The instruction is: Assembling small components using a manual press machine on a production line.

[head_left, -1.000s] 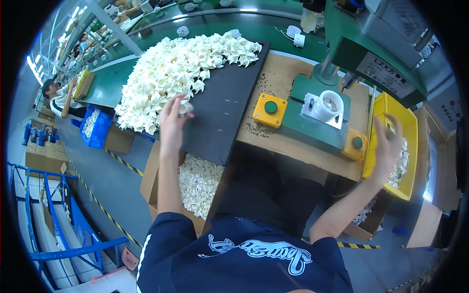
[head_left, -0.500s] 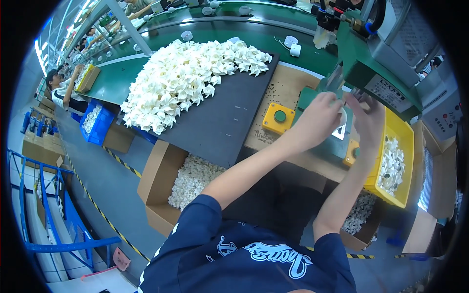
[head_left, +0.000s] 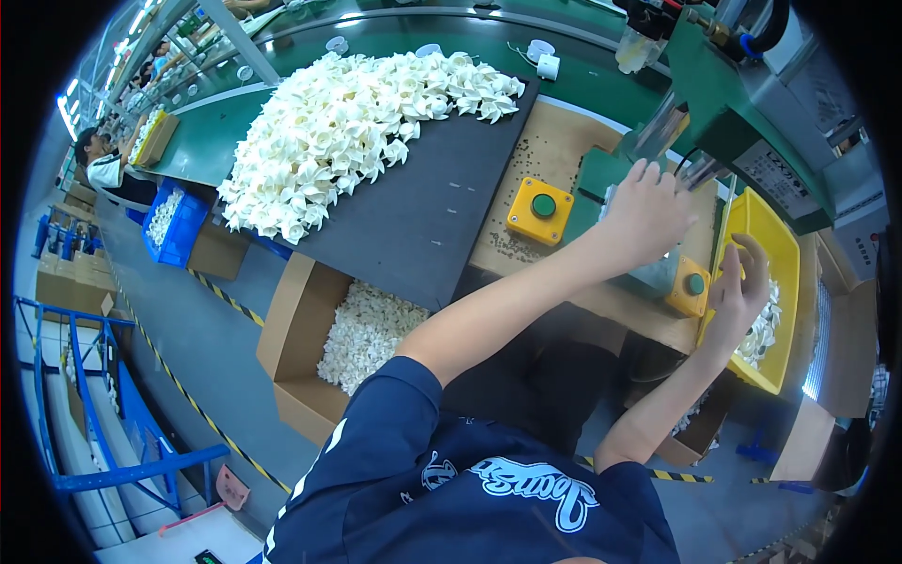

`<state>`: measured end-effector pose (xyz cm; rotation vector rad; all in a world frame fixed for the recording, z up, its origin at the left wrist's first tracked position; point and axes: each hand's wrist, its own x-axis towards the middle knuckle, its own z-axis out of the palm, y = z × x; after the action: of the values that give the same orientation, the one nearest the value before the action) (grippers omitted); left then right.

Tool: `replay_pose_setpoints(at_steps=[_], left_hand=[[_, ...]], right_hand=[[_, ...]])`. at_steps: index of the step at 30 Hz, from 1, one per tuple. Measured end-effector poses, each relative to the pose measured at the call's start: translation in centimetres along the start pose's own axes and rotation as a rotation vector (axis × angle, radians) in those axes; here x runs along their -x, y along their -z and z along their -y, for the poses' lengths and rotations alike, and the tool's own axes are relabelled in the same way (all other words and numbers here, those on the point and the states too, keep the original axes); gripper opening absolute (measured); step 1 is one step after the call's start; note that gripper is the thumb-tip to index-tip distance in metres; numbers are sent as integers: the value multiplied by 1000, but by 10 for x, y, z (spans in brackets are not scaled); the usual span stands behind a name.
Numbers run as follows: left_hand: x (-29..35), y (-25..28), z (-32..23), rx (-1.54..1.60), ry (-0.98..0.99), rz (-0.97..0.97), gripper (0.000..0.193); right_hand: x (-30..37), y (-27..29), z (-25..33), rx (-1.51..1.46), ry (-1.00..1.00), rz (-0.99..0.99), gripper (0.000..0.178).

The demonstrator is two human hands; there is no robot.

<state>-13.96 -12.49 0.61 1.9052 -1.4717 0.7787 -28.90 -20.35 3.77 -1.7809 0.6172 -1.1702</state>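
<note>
My left hand (head_left: pixel 650 214) is at the green press machine (head_left: pixel 742 141), just under its metal tip, fingers curled down over the fixture. Whatever lies beneath those fingers is hidden. To the right, my right hand (head_left: pixel 739 289) hovers with spread, bent fingers and nothing visible in it. It is at the near left side of a yellow bin (head_left: pixel 787 273), which holds white pieces (head_left: pixel 763 329) with dark spots. Two yellow button boxes with green buttons flank the fixture: one button box (head_left: pixel 539 209) left of my left forearm, another button box (head_left: pixel 690 288) beside my right hand.
White flower-shaped pieces (head_left: pixel 319 141) are heaped on a dark board (head_left: pixel 413 216) at left. Below it stands a cardboard box (head_left: pixel 287 329) of small white bits. A green conveyor (head_left: pixel 376 38) carries white cups behind. Another person (head_left: pixel 108 169) sits far left near a blue bin (head_left: pixel 174 240).
My right hand has left the fixture, moving right and down to the yellow bin, and its fingers have spread. My left hand has shifted slightly right, still at the press. The view has shifted a little.
</note>
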Motion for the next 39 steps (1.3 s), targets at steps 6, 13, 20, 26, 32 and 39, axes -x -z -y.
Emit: replay_pose_setpoints(at_steps=[6,13,20,26,32,39], left_hand=[[-25,9,-5,94,-4,606,37],[-7,0,-13,8,92,244,40],[34,29,-9,63,275,-121,44],[90,58,44,334,668,-38,33],[95,60,46,1133,1084,-303,30],[97,57,49,780,1042,-212,21]], right_hand=[[8,5,-9,-9,-37,42,19],[16,14,-8,35,-97,46,19],[29,22,-8,404,5,43,23],[43,24,-14,822,178,294,27],[45,23,-14,761,-21,305,31],[59,26,-24,559,104,214,29]])
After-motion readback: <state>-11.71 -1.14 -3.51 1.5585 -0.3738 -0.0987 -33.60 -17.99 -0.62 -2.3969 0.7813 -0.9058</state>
